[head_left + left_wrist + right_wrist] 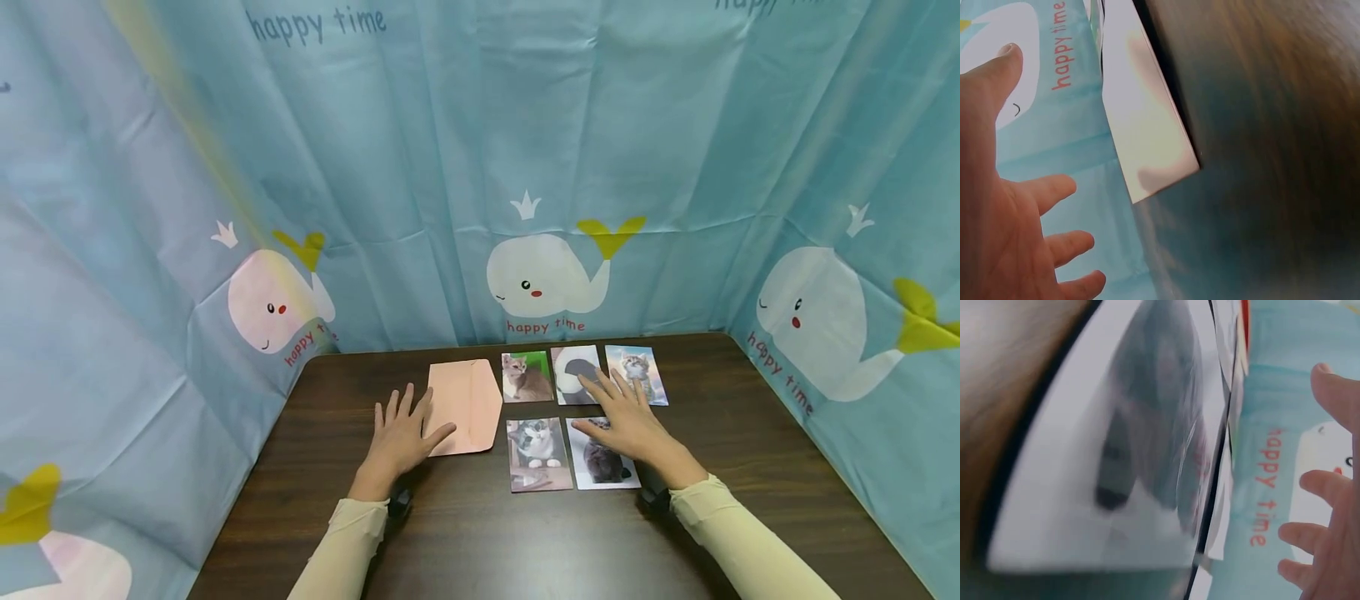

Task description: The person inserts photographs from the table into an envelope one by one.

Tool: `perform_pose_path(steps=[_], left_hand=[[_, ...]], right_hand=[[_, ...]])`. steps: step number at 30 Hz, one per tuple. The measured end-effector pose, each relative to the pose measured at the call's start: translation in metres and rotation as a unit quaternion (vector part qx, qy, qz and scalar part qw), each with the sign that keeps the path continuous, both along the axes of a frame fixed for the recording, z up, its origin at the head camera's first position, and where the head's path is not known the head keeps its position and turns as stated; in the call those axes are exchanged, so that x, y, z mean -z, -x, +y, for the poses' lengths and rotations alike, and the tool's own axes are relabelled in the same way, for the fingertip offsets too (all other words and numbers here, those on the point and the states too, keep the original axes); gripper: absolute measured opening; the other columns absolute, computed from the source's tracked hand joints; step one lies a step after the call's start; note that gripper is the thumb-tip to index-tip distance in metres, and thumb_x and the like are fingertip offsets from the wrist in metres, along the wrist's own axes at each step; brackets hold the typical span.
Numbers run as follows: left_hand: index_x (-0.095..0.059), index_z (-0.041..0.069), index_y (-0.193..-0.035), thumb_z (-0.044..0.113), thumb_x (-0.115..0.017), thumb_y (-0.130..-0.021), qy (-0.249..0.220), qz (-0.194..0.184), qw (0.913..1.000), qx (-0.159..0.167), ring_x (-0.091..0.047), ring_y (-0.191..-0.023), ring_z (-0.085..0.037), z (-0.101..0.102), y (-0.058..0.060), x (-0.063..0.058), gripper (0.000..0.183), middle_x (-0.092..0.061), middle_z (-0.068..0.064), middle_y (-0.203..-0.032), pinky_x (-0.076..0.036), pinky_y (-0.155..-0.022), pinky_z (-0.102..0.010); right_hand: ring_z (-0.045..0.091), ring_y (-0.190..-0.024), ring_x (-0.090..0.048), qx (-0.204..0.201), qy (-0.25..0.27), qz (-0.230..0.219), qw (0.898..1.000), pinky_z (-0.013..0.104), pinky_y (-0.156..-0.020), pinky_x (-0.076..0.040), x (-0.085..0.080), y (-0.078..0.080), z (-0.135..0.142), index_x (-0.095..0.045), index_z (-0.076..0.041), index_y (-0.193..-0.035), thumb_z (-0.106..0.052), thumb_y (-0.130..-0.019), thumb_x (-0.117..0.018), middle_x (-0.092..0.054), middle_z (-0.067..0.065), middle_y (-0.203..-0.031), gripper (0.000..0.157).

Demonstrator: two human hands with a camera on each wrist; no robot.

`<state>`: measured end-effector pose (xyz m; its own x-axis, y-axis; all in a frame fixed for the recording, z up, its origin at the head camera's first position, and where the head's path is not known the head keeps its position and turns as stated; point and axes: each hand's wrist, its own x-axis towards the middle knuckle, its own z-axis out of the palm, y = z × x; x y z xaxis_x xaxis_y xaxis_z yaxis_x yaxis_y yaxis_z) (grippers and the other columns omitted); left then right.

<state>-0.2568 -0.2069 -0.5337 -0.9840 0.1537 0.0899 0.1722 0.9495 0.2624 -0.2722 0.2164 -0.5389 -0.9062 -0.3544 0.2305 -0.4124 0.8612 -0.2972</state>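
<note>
The peach envelope [468,400] lies flat on the table [465,542]. At its left edge is the left hand [400,432], fingers straight and spread wide, holding nothing. Right of the envelope, the far row runs outward: brown cat photo [531,383], just beside it; white-and-grey photo [567,367], partly hidden; tabby kitten photo [654,385], farthest off. Nearer the person, also right of the envelope, are the grey-and-white kitten photo [537,450] and dark grey cat photo [603,467]. Well right of the envelope, the right hand [628,421] hovers above the photos, fingers widely spread, gripping nothing.
</note>
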Motion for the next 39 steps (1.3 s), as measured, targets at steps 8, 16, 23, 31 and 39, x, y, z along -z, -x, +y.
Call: perform_pose_path(steps=[8,16,23,31,39], left_hand=[[-0.024,0.024,-0.161,0.086,-0.038,-0.084,0.005,-0.016,0.9999,0.002,-0.01,-0.15,-0.048,0.012,0.008,0.007,0.099,-0.015,-0.018,-0.165,-0.004,-0.112,-0.072],[-0.031,0.019,-0.159,0.085,-0.042,-0.084,0.006,-0.019,0.9997,-0.012,-0.017,-0.147,-0.051,0.026,0.018,0.008,0.1,-0.02,-0.021,-0.163,-0.011,-0.11,-0.074],[-0.028,0.016,-0.159,0.085,-0.047,-0.081,0.009,-0.06,0.997,-0.048,-0.027,-0.142,-0.054,0.038,0.02,0.005,0.106,-0.024,-0.025,-0.161,-0.02,-0.112,-0.068],[-0.028,0.006,-0.158,0.087,-0.052,-0.076,0.03,-0.065,0.9926,-0.099,-0.041,-0.127,-0.048,0.051,0.024,0.002,0.117,-0.04,-0.027,-0.146,-0.039,-0.101,-0.057],[-0.035,-0.001,-0.152,0.087,-0.053,-0.075,0.041,-0.058,0.9861,-0.15,-0.04,-0.124,-0.047,0.06,0.03,0.007,0.118,-0.039,-0.033,-0.138,-0.038,-0.101,-0.054]], right_hand=[[0.042,-0.15,-0.014,-0.009,-0.005,-0.007,1.0,0.067,-0.114,0.0,0.004,0.014,-0.017,-0.033,-0.025,-0.158,-0.067,-0.089,-0.06,-0.027,0.017,-0.162,0.085],[0.041,-0.147,-0.025,-0.012,-0.015,-0.005,1.0,0.067,-0.114,-0.011,0.001,0.032,-0.035,-0.037,-0.022,-0.156,-0.071,-0.09,-0.054,-0.034,0.016,-0.159,0.084],[0.043,-0.141,-0.033,-0.009,-0.003,-0.034,0.999,0.067,-0.112,-0.018,0.003,0.043,-0.049,-0.041,-0.016,-0.154,-0.067,-0.091,-0.057,-0.038,0.018,-0.155,0.083],[0.042,-0.13,-0.043,0.032,-0.005,-0.036,0.999,0.066,-0.104,-0.03,0.007,0.056,-0.061,-0.05,-0.01,-0.147,-0.065,-0.089,-0.062,-0.049,0.019,-0.141,0.081],[0.036,-0.108,-0.051,0.109,0.002,-0.019,0.994,0.055,-0.091,-0.04,0.013,0.065,-0.076,-0.066,-0.009,-0.122,-0.06,-0.087,-0.069,-0.058,0.014,-0.114,0.062]])
